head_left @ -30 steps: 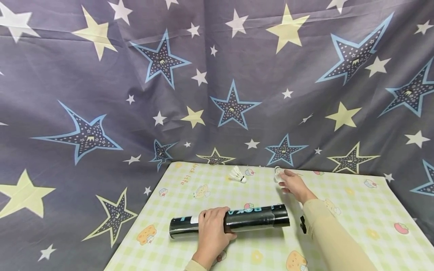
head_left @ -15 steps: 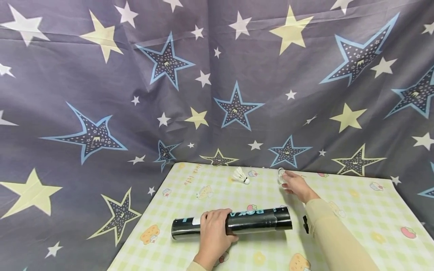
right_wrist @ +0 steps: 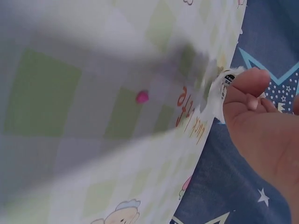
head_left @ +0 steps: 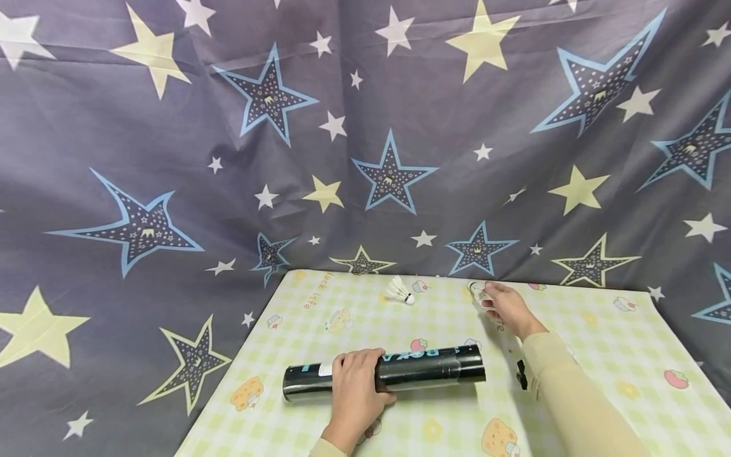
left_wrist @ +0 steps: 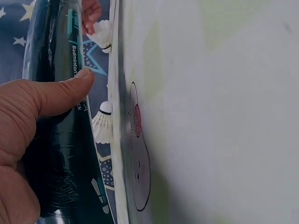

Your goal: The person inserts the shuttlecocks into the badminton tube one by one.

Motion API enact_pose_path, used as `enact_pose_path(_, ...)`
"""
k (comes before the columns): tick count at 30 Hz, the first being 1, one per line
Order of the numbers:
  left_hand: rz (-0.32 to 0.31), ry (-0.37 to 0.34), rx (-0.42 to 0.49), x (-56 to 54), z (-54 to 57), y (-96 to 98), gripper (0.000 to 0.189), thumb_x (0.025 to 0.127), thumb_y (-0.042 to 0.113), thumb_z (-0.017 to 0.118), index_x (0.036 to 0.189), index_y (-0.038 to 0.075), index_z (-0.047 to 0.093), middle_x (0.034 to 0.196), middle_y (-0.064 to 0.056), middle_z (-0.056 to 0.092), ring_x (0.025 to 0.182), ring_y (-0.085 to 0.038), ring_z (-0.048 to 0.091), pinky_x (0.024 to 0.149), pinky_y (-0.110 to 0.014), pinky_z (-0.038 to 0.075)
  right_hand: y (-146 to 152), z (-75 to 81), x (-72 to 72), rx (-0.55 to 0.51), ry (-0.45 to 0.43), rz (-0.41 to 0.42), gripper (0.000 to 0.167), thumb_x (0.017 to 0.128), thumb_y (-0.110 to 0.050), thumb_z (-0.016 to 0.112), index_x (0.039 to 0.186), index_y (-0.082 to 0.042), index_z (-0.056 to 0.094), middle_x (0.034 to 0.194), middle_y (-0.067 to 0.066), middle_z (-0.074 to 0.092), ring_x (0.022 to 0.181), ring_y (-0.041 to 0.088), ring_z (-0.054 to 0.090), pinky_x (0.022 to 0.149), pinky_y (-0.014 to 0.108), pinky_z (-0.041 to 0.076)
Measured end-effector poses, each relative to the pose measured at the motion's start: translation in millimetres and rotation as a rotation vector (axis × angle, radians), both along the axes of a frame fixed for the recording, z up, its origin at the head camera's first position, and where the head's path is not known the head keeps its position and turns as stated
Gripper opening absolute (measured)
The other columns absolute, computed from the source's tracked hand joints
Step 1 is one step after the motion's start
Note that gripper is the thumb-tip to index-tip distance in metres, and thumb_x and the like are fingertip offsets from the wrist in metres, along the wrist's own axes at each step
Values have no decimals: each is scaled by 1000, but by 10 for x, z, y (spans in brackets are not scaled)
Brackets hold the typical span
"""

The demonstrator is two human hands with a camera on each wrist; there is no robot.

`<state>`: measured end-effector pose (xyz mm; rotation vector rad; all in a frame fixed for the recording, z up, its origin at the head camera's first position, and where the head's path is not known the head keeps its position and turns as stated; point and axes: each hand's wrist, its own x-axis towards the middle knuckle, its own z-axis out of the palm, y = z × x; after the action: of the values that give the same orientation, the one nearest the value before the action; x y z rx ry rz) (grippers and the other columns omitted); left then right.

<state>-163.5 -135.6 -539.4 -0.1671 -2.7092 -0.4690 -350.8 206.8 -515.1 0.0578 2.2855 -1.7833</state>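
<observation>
My left hand grips a black shuttlecock tube with blue lettering, lying sideways low over the table. In the left wrist view the thumb lies along the tube, where the word "Badminton" shows. At the far edge of the table, my right hand pinches a white shuttlecock by its feathers. The right wrist view shows this shuttlecock partly hidden behind the thumb and fingers. A second white shuttlecock lies on its side further left, its cork toward the front right.
The table wears a green-and-white checked cloth with cartoon prints. Right behind its far edge hangs a dark curtain covered in stars. The right sleeve crosses the table's right side.
My right hand has shifted slightly right along the far edge with the shuttlecock, which now sits at a different tilt. The left hand and the tube stay in place.
</observation>
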Motion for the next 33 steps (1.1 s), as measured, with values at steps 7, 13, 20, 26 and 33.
enact_pose_path(7, -2, -13, -17, -4, -1, 25, 87, 56, 45, 107, 131, 23, 71, 127, 0, 76, 118, -25, 66, 110, -55, 43, -35, -23, -9, 60, 8, 13, 64, 118, -37, 29, 172, -4, 15, 167, 28, 34, 118, 25, 62, 90, 31, 58)
enact_pose_path(13, -5, -15, -15, -25, -9, 42, 87, 56, 46, 107, 132, 23, 71, 127, 0, 76, 119, -25, 66, 110, -55, 43, -20, -57, -9, 90, 0, -18, 67, 117, -40, 32, 169, 0, 20, 155, 32, 47, 114, 26, 65, 92, 34, 59)
enact_pose_path(20, 13, -15, -15, -31, -30, 10, 87, 55, 45, 107, 131, 23, 71, 126, 0, 76, 119, -25, 66, 110, -55, 42, 127, -28, 184, 262, 228, -148, 50, 108, -32, 65, 142, 5, 65, 121, 24, 74, 92, 7, 64, 77, 19, 53)
enact_pose_path(26, 8, -27, 3, -36, -41, 23, 88, 54, 43, 108, 131, 23, 71, 127, 0, 76, 119, -25, 66, 110, -55, 42, 433, 98, 709, 251, 241, -140, 42, 100, -31, 78, 124, 3, 69, 90, -10, 74, 81, 1, 64, 72, 19, 53)
enact_pose_path(33, 8, -22, 24, -54, 4, 51, 88, 54, 40, 108, 131, 22, 71, 127, -2, 76, 119, -28, 66, 110, -57, 42, 516, 293, 1356, 130, 270, -134, 33, 99, -24, 79, 116, 1, 66, 81, -18, 73, 76, 3, 62, 67, 24, 51)
